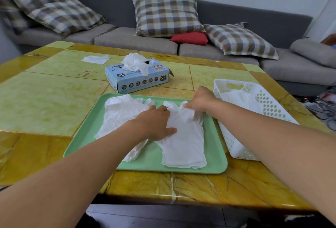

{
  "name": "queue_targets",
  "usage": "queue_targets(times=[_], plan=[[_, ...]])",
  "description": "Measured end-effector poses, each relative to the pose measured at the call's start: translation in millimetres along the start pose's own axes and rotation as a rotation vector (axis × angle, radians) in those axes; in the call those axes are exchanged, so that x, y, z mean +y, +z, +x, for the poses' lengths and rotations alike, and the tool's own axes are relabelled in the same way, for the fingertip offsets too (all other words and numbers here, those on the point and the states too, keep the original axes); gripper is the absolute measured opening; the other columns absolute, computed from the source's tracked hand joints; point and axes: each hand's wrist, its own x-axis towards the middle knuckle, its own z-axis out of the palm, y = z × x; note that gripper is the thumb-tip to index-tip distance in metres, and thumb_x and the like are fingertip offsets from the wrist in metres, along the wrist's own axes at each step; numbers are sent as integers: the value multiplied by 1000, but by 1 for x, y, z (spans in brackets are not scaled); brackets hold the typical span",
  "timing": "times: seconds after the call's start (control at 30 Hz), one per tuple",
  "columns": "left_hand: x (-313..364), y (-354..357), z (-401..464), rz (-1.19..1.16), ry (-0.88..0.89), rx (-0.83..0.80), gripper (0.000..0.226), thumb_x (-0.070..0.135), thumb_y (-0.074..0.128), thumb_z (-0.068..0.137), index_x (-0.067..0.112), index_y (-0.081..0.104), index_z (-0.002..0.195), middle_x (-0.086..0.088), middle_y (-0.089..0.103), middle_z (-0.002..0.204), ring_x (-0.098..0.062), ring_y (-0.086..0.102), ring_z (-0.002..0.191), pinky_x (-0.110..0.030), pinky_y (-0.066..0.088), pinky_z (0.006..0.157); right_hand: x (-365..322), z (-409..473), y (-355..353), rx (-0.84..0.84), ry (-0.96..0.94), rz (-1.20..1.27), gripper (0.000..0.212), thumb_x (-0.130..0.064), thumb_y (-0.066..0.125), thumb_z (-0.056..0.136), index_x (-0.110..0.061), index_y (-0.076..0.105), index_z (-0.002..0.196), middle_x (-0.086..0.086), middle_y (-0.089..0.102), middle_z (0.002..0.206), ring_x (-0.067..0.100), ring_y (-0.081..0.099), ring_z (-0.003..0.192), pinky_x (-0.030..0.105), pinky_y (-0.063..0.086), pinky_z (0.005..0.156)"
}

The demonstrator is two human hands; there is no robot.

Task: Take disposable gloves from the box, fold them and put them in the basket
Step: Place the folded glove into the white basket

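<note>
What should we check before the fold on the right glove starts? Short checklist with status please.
1. Right glove lies flat on the tray: ok, cuff end toward the person, finger end crumpled.
2. Left hand pins the glove: ok, fingers straight and pressing its left edge.
3. Right hand has the finger end: ok, it pinches the glove near the fingertips.
4. Other glove clear of the fold: not ok, it lies under the left forearm, close alongside.
5. Basket within reach, open side up: ok, beside the tray, white material already inside.
6. Box ready for the next glove: ok, gloves stick out of the top.
</note>
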Motion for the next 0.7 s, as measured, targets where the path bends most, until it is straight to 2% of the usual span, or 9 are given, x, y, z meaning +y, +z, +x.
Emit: queue_targets(times=[0.1,0.13,0.2,0.27,0.33,0.43,0.5,0.57,0.7], plan=[[-1,0,2,5,7,11,64,61,46,97,12,45,139,-1,35,152,-30,36,132,-46,43,105,-13,2,1,137,-180,5,32,-23,85,78,-4,68,97,6,69,97,25,67,92,37,56,74],[-2,1,2,6,6,13,64,61,46,97,12,46,139,-2,36,151,-30,36,131,-46,43,105,-19,1,2,102,-197,-35,28,-25,87,76,-5,70,85,5,70,88,24,69,85,37,57,71],[-1,1,2,9,5,13,64,61,45,97,13,46,140,-2,36,150,-30,36,131,-46,43,104,-28,-3,4,-23,-140,-134,40,-34,89,74,-8,59,70,3,62,72,19,61,67,31,48,55],[-1,1,2,14,7,15,64,61,45,98,13,45,141,-2,36,150,-30,36,130,-46,43,104,-33,-3,11,-87,-68,-147,45,-37,87,76,-10,51,73,3,55,72,18,53,62,28,38,48],[0,0,1,12,2,19,61,61,45,97,14,48,136,-1,37,148,-28,37,128,-44,44,102,-34,3,20,-110,-44,-105,38,-32,87,76,-8,58,83,5,62,81,20,61,72,29,47,54],[0,0,0,20,-9,21,56,60,45,98,13,52,127,-2,39,144,-28,38,126,-44,45,98,-32,7,21,-56,-11,35,38,-25,89,72,-5,71,98,8,72,96,22,69,85,33,60,74],[1,-1,-1,19,-19,16,57,60,45,98,12,51,127,-3,40,144,-29,38,127,-44,45,98,-28,8,13,-36,4,131,35,-19,88,72,-2,72,98,8,70,90,21,64,72,32,57,61],[2,-1,-1,15,-25,12,58,61,45,97,12,51,128,-3,40,143,-29,38,127,-45,45,99,-20,8,8,-82,51,184,26,-12,86,75,1,71,92,11,64,79,21,53,59,28,42,47],[4,-3,-2,9,-32,7,59,61,47,96,11,50,128,-5,41,141,-29,39,126,-45,45,100,-6,7,8,-86,141,246,18,-8,78,85,-1,64,76,14,62,72,21,50,56,25,35,44]])
